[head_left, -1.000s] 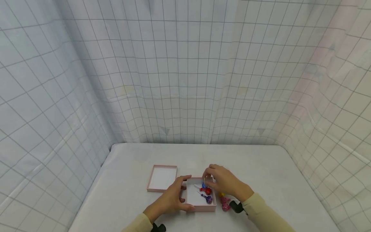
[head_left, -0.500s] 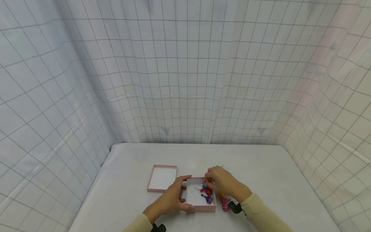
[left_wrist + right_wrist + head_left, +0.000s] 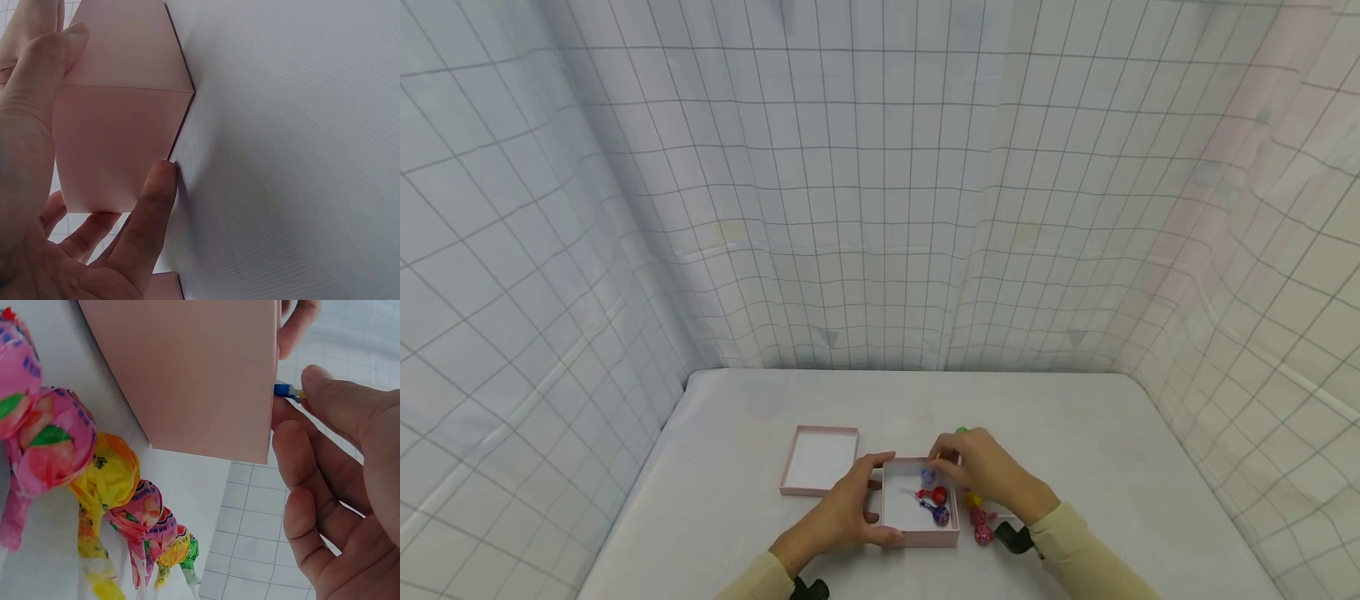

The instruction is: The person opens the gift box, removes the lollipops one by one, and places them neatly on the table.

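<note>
In the head view my left hand (image 3: 848,510) grips the pink box (image 3: 925,540) at its left side, thumb on the front wall and forefinger at the back corner. The left wrist view shows fingertips against the pink wall (image 3: 125,147). Above the box's back right corner, my right hand (image 3: 977,467) pinches a blue-wrapped lollipop (image 3: 928,477) by its yellowish stick end. Only a bit of the blue wrapper (image 3: 284,390) shows over the box edge in the right wrist view. Inside the box lie a red lollipop (image 3: 939,495) and a purple one (image 3: 941,517), sticks pointing left.
Left of the box lies the pink-rimmed lid (image 3: 820,460), white inside facing up. Along the box's right side several wrapped lollipops rest on the white table, among them a pink one (image 3: 57,436), a yellow one (image 3: 115,469) and a green one (image 3: 191,550). Gridded cloth (image 3: 887,208) surrounds the table.
My right hand dips toward the box and then lifts slightly back, uncovering the red lollipop and more of the blue one. The left hand and box have stayed put.
</note>
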The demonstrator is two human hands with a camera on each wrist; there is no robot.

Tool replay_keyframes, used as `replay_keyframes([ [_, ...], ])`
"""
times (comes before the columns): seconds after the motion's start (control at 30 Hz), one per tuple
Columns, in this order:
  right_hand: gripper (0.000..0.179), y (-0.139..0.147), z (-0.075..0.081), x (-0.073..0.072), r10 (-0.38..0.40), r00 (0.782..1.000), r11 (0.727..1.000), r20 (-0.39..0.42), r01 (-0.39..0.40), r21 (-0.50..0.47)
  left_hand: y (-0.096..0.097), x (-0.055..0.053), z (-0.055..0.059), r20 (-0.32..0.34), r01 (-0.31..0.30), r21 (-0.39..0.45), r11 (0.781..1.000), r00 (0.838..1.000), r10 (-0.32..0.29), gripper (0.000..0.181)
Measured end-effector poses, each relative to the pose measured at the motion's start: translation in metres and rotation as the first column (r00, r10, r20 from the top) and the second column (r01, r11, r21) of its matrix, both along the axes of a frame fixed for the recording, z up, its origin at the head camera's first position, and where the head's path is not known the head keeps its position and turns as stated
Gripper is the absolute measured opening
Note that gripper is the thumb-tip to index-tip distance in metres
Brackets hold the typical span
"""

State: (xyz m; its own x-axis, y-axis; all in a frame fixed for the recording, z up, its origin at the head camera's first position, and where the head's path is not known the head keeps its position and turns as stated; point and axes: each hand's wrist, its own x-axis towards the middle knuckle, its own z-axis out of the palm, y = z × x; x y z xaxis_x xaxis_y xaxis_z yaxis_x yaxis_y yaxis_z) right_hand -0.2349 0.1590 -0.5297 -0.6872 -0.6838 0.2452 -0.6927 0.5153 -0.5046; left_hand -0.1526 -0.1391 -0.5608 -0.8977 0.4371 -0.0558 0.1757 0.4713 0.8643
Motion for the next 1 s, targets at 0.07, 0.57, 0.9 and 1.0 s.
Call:
replay_keyframes([
  [0.07,0.005,0.001,0.001,0.0,-0.02,1.0,1.0,0.017,0.02,-0.012,0.0,0.0,0.0,-0.002,-0.002,-0.009,1.0,1.0,0.002,0.12],
  [0.57,0.009,0.019,0.003,-0.004,-0.097,0.995,0.984,0.007,0.097,-0.151,0.002,0.0,0.0,0.024,-0.021,-0.004,1.0,0.999,0.021,0.121],
  [0.9,0.01,0.042,0.008,-0.007,-0.163,0.987,0.971,-0.012,0.158,-0.179,0.003,0.001,0.0,0.043,-0.033,0.006,0.999,0.999,0.032,0.122],
  [1.0,0.013,0.05,0.008,-0.009,-0.192,0.981,0.966,-0.017,0.186,-0.179,0.003,0.001,0.0,0.045,-0.036,-0.001,0.999,0.998,0.036,0.122],
])
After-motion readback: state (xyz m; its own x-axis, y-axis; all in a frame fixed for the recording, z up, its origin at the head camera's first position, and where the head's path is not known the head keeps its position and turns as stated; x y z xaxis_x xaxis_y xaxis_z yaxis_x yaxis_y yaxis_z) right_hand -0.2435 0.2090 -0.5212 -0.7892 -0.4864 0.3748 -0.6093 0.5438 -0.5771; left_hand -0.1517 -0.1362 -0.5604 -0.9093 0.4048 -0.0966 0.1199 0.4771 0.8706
